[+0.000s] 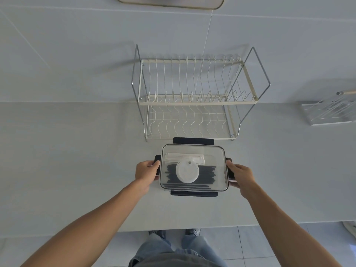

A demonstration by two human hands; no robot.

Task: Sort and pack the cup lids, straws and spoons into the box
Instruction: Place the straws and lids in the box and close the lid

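Pale tiled walls are backing a light counter (77, 160), and the box (194, 167) is sitting on it near the front edge, straight ahead at 12 o'clock from the person. Its clear lid is already on; through it a round white cup lid (187, 171) is showing, lying on a row of dark straws (207, 173), with white paper-wrapped pieces (185, 158) at the far side, which may be spoons or more straws; I cannot tell which.

The left hand (146, 171) is curling around the latch at 9 o'clock on the box, and the right hand (239, 175) is closing on the latch at 3 o'clock. Judging by this, packing looks finished and sealing is the step in hand. The long dark latches at 12 and 6 o'clock are sticking outward, so they probably need pressing down too. To do it well, both side latches should be pushed in together, with equal force, so the box is not sliding sideways and the lid is seating evenly; thumbs should be staying clear of the snapping edge.

At 12 o'clock, just behind the box, a wire rack (194, 97) is standing empty, close enough to crowd fingers working the far latch. At 2 o'clock, well apart, a clear holder (327, 112) is resting by the wall. Nothing else is lying on the counter near the hands.
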